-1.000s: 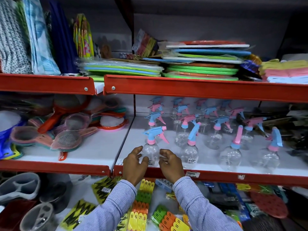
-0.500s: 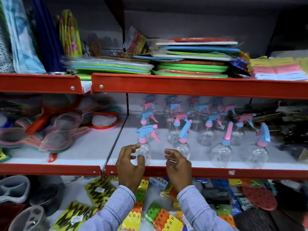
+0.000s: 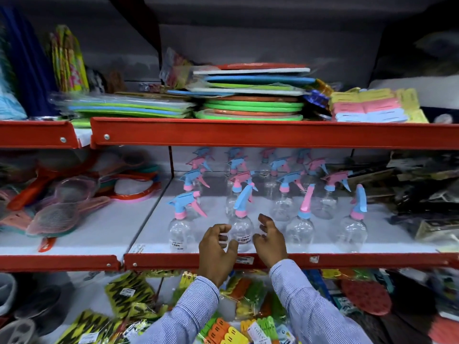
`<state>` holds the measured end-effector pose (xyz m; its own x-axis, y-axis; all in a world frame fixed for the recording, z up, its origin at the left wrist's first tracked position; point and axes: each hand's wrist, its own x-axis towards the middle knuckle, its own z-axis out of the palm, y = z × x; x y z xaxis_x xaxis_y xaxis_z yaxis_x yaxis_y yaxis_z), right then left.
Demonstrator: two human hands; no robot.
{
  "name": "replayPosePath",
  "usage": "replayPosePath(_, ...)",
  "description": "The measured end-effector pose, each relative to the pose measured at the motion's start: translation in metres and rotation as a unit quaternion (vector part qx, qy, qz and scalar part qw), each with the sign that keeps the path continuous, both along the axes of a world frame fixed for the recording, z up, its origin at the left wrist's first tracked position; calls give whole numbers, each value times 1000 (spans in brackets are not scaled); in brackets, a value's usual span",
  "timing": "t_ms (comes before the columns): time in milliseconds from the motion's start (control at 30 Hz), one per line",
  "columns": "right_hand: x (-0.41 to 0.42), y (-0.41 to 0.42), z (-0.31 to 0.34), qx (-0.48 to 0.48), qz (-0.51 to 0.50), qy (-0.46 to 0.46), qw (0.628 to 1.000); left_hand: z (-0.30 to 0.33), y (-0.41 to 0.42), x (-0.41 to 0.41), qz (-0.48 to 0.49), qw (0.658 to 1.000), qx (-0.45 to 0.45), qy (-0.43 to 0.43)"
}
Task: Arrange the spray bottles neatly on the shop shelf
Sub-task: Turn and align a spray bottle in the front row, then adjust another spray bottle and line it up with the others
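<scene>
Several clear spray bottles with pink-and-blue trigger heads stand in rows on the white middle shelf (image 3: 387,259). The front row holds the leftmost bottle (image 3: 180,235), a second bottle (image 3: 242,230), a third (image 3: 299,232) and a fourth (image 3: 352,232). My left hand (image 3: 215,252) and my right hand (image 3: 271,243) flank the second bottle with curled, spread fingers. The fingertips are at its sides, and no firm grip shows. The nozzles of the front bottles point in different directions.
The red upper shelf (image 3: 248,135) overhangs the bottles and carries stacked coloured mats (image 3: 250,108). Mesh strainers (image 3: 57,217) lie on the left section. Dark packaged goods (image 3: 422,199) crowd the right end. Packs of clothes pegs (image 3: 231,328) lie on the shelf below.
Both hands have moved right from the leftmost front bottle and now sit either side of the second one. The leftmost bottle stands free.
</scene>
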<state>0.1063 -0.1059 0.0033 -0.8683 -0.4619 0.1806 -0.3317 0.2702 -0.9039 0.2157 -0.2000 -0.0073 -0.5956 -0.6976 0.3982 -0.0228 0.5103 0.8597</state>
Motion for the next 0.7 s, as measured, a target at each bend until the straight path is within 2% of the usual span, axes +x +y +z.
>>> replayPosePath(167,-13,-2,6,55,91,-9,994,-2,8,-9,13,1000,12,-25)
replayPosePath(467,-6,13,2,9,59,17,998,-2,3,-11,22,998,51,-28)
replayPosePath(700,-1,15,1,4,48,22,999,1,5,-11,3,999,41,-35)
